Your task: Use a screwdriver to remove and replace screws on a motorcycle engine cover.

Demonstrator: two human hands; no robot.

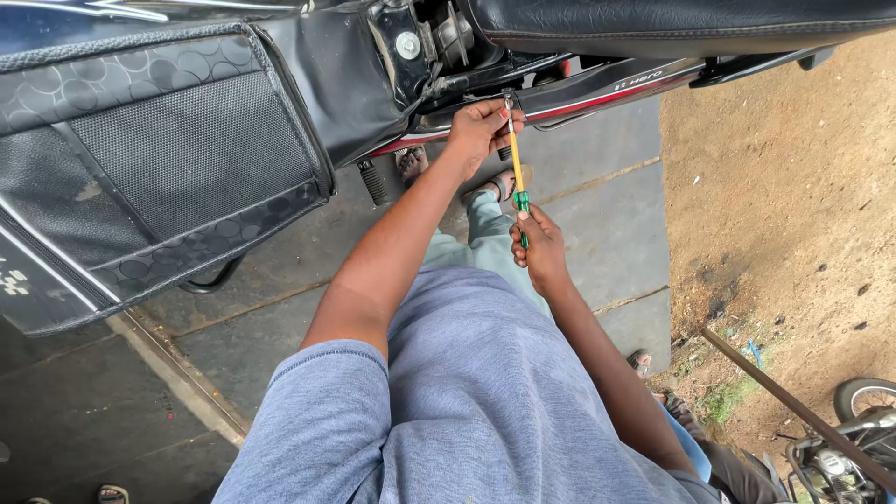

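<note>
Both hands (539, 247) on screwdriver (515, 159), right grip lowest.

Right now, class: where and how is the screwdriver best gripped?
Grip the screwdriver by its green handle end, coming from below, as the right hand does. The shaft points up into the motorcycle, so only the lower end is free. The left hand steadies the shaft near the tip.

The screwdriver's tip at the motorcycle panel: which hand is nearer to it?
Left. The left hand pinches the screwdriver shaft right at its tip against the motorcycle's side panel. The right hand holds the green handle at the opposite end.
</note>
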